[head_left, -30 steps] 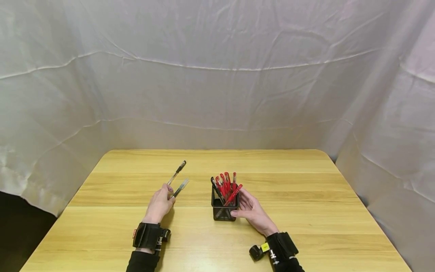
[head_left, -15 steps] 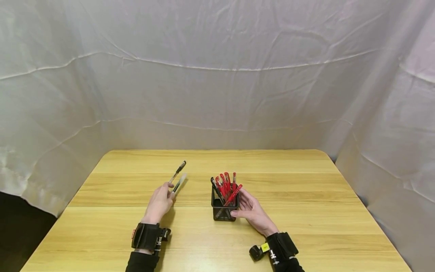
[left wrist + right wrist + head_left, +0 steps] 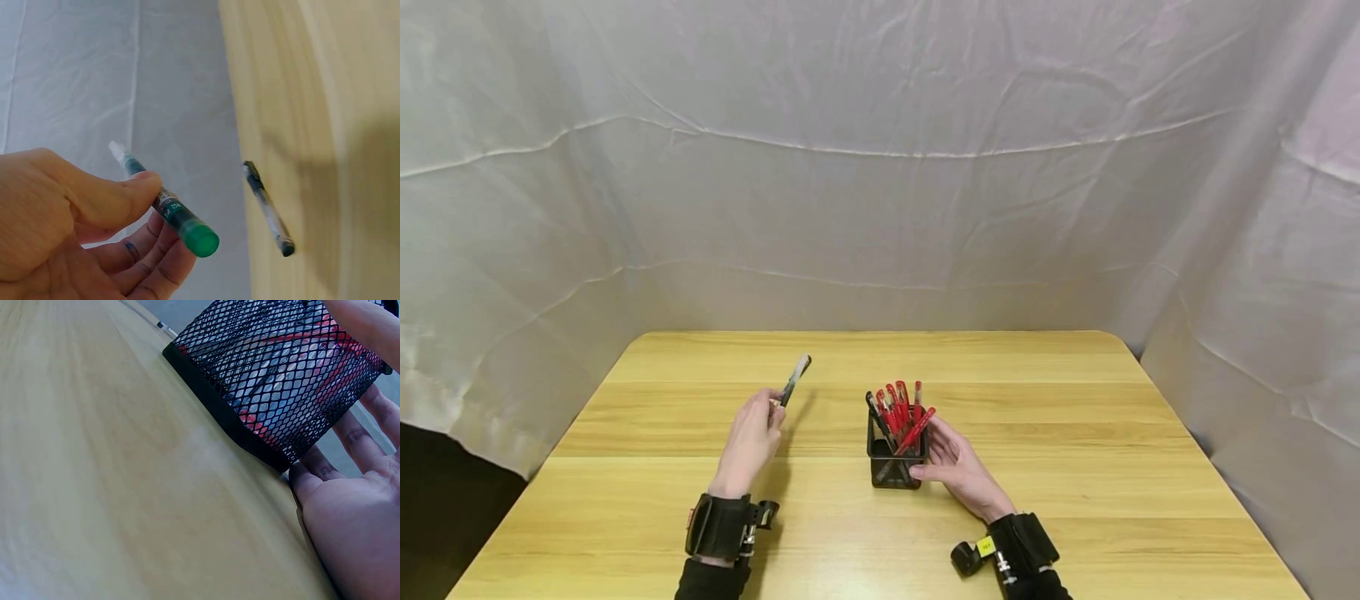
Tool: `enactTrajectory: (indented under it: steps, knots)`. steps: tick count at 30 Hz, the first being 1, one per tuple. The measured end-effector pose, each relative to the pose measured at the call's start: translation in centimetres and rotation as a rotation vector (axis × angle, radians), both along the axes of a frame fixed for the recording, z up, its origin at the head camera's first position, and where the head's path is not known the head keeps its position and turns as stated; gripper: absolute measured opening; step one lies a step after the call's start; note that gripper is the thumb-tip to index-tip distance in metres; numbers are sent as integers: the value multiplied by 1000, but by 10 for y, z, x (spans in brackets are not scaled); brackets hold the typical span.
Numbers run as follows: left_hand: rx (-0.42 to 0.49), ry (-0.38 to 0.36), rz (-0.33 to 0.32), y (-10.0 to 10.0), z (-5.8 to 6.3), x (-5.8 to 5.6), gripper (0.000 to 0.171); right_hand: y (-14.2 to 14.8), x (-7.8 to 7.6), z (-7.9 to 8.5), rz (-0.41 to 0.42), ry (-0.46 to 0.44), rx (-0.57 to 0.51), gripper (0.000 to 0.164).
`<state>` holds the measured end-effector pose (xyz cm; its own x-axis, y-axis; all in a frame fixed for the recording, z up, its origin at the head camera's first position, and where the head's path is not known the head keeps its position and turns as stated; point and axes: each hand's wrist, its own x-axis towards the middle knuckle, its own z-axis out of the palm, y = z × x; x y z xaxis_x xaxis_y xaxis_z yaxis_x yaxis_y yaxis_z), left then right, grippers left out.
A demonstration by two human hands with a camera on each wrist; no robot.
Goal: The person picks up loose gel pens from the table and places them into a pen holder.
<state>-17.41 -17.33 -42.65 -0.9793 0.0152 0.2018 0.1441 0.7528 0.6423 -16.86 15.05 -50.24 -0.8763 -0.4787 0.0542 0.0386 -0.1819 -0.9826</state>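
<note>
My left hand (image 3: 748, 442) pinches a green-ended pen (image 3: 180, 217) with a clear cap, between thumb and fingers, above the left part of the table. On the table beyond it lies a black gel pen (image 3: 269, 209); in the head view the held pen overlaps most of it. My right hand (image 3: 962, 471) holds the right side of a black mesh pen holder (image 3: 886, 473), thumb in front and fingers behind. Several red pens (image 3: 901, 402) and a black pen (image 3: 880, 417) stand tilted in that holder, seen also through its mesh (image 3: 275, 381) in the right wrist view.
The wooden table (image 3: 1075, 417) has rounded far corners. Pale cloth (image 3: 880, 208) hangs behind it and on both sides. A dark gap (image 3: 445, 508) shows past the left edge.
My left hand has lifted slightly and turned the green-ended pen up and away, so it now lines up over the black pen. My right hand and the holder stay put.
</note>
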Motion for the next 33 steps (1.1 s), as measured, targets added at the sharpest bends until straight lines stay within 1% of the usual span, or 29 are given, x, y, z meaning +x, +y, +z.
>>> enactTrajectory:
  steps: [7,10,20,24,27,30,33]
  knots:
    - [23,115,-32,5,9,3,28,0,0,0,-4,0,5,104]
    - [47,149,-40,7,14,5,27,0,0,0,-7,-3,8,104]
    - [197,216,-19,15,27,6,29,1,0,0,-4,-12,13,105]
    - [241,290,-18,18,29,7,29,1,0,1,-5,-16,17,106]
    - [258,354,-32,21,29,7,29,1,0,1,-7,-21,19,106]
    - [282,386,-49,23,31,8,29,1,0,1,-6,-16,21,106]
    - [308,413,-82,26,32,11,28,1,0,0,-6,-16,22,105]
